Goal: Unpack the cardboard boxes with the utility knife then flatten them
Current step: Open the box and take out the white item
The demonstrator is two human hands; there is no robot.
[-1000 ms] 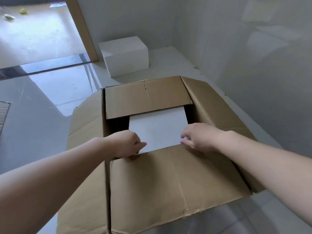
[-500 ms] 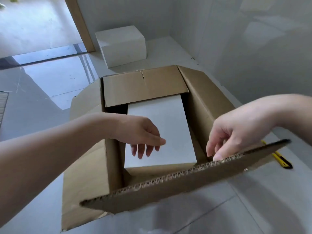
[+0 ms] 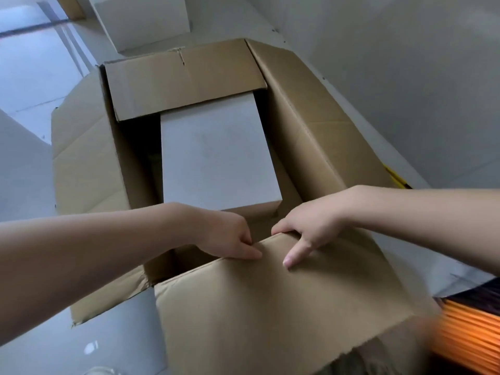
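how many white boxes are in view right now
2. One white box sits inside the open cardboard box; a second white box stands on the floor beyond it, by the wall. More may be hidden under the flaps.

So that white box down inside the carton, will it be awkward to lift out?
Probably. The white box sits deep in the carton, partly under the far flap, so it likely needs sliding first. Its flat, smooth faces look stiff but offer fingers little purchase.

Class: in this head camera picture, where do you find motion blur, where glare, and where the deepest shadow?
Head view: blur smears the orange ribbed thing at lower right; glare whitens the glossy floor at upper left; deepest shadow fills the gap between the white box and the cardboard box wall.
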